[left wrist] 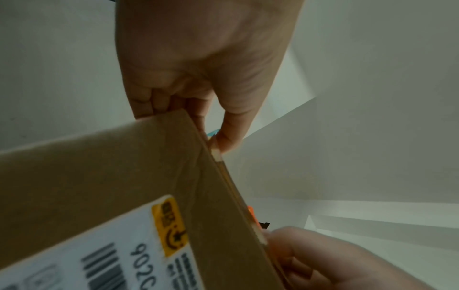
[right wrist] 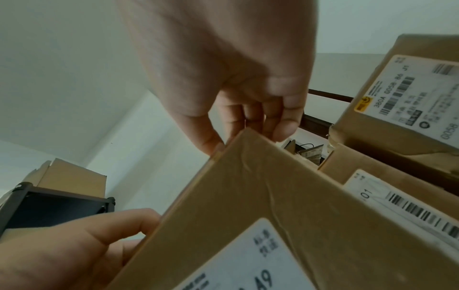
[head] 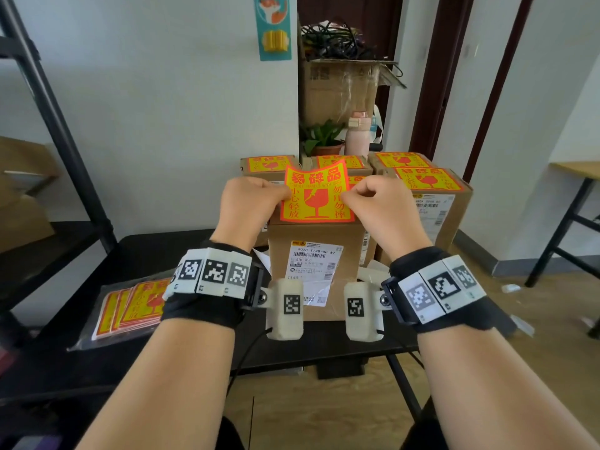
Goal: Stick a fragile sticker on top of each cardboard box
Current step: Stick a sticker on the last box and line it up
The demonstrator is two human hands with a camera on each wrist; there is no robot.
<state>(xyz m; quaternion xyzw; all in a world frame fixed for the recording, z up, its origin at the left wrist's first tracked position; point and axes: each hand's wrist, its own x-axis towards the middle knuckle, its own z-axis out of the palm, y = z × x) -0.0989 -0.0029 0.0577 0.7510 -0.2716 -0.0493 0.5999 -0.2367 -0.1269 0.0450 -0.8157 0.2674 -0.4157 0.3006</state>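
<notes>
A yellow and orange fragile sticker point(head: 316, 196) lies partly on top of the front cardboard box point(head: 311, 251), its far edge still curled up. My left hand point(head: 251, 199) pinches the sticker's left edge and my right hand point(head: 376, 199) pinches its right edge. Both hands sit at the box's top corners. In the left wrist view, the left hand point(left wrist: 198, 78) curls over the box point(left wrist: 99, 176) edge. From the right wrist, I see the right hand point(right wrist: 236, 88) over the box point(right wrist: 273, 196) corner. Several boxes behind point(head: 428, 190) carry stickers on top.
A bag with a stack of spare stickers point(head: 130, 303) lies on the black table point(head: 162, 254) at the left. A black metal rack point(head: 48, 125) stands left. A taller open box point(head: 341, 92), a plant and a pink bottle point(head: 357, 134) stand behind. A wooden table point(head: 578, 190) is right.
</notes>
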